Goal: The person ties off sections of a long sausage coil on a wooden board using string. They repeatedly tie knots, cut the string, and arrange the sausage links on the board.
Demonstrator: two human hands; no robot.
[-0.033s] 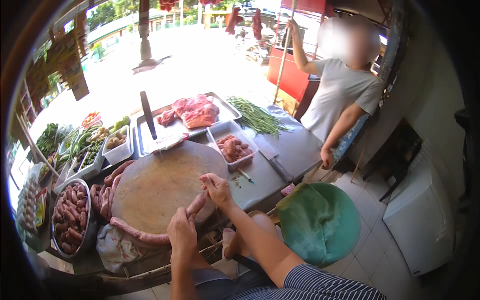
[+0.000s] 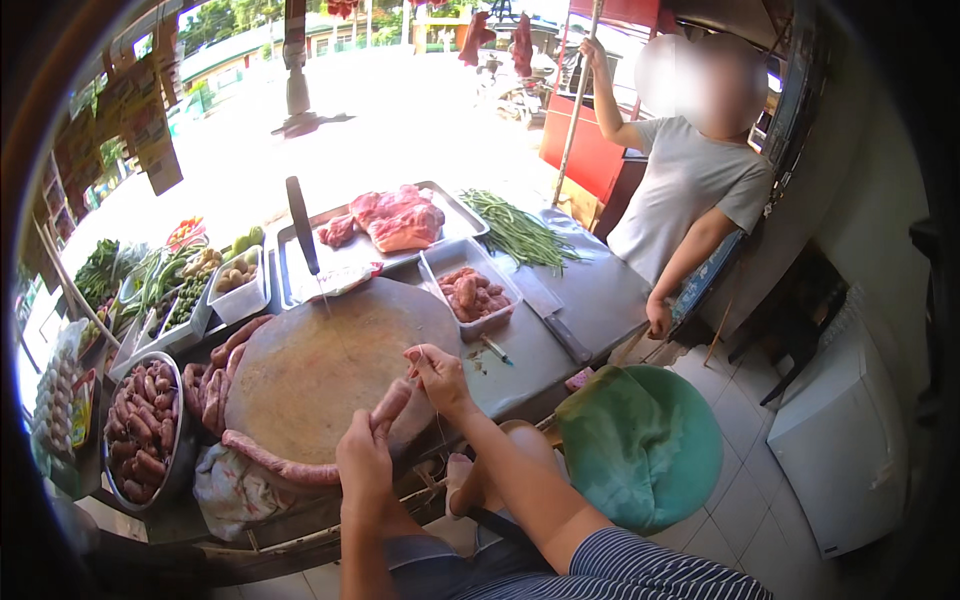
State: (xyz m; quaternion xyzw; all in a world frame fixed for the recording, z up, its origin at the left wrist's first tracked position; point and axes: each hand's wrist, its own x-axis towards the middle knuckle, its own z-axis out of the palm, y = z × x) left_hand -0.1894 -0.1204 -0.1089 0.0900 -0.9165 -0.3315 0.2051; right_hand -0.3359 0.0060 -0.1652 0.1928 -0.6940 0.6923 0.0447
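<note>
My left hand (image 2: 362, 455) grips a raw sausage link (image 2: 390, 405), which angles up from the fist over the round chopping board (image 2: 320, 360). At the link's upper end my right hand (image 2: 440, 380) pinches a thin string (image 2: 440, 430), part of which hangs down below the fingers. A long sausage length (image 2: 275, 462) curves along the board's lower edge toward my left hand; more coils (image 2: 205, 395) lie at its left beside a steel bowl full of sausages (image 2: 142, 435). An upright knife (image 2: 303, 228) stands at the board's far edge.
Egg trays (image 2: 55, 400), vegetable tubs (image 2: 190, 320), a meat tray (image 2: 450, 205), minced-meat container (image 2: 468, 300), green beans (image 2: 510, 225) and cleaver (image 2: 550, 320) cover the metal counter. A person (image 2: 680, 200) stands at right, near a green basin (image 2: 640, 450) and white appliance (image 2: 840, 440).
Both hands and the held sausage are in nearly the same place, with my right fingers very slightly higher. The whole view has shifted slightly.
</note>
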